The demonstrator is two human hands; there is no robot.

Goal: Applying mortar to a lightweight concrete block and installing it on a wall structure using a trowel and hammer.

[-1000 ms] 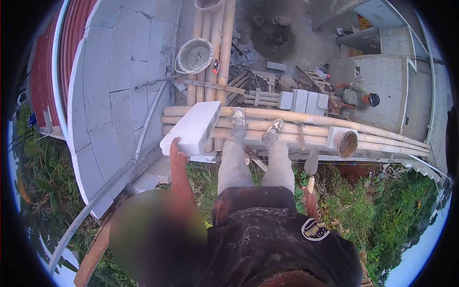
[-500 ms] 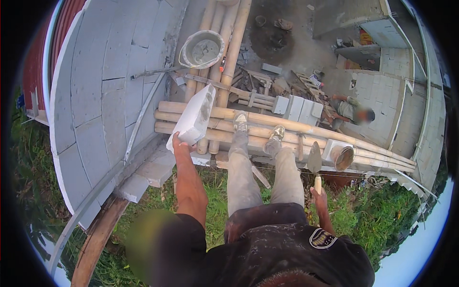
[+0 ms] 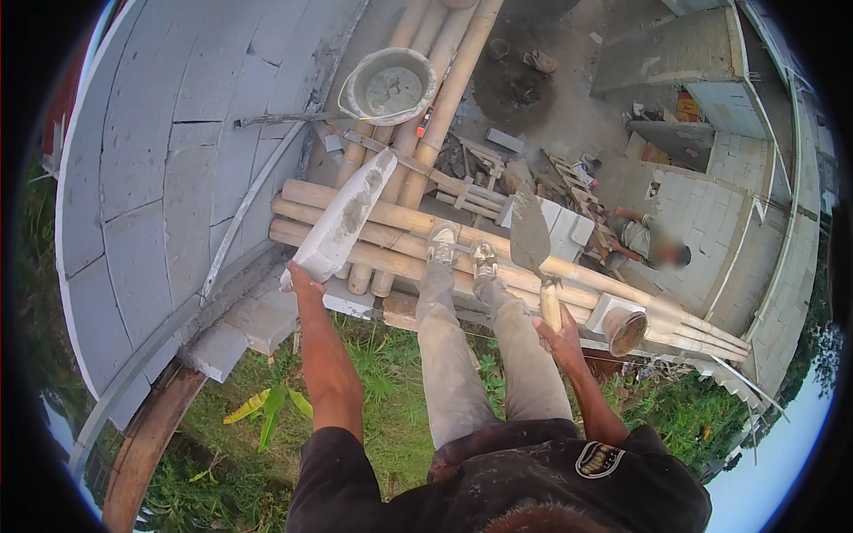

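A wall [image 3: 160,169] of smooth grey rectangular blocks curves along the left. The left hand [image 3: 304,280] grasps the near end of a long, chalky white block [image 3: 342,218], tilted on edge above round bamboo poles [image 3: 391,239]; whether they touch is unclear. Beyond sits a mortar-crusted round bucket [image 3: 389,86]. Rightward, the right hand [image 3: 560,338] clasps the wooden handle of a leaf-shaped metal trowel [image 3: 530,235], near a round, brown-stained pot [image 3: 626,332].
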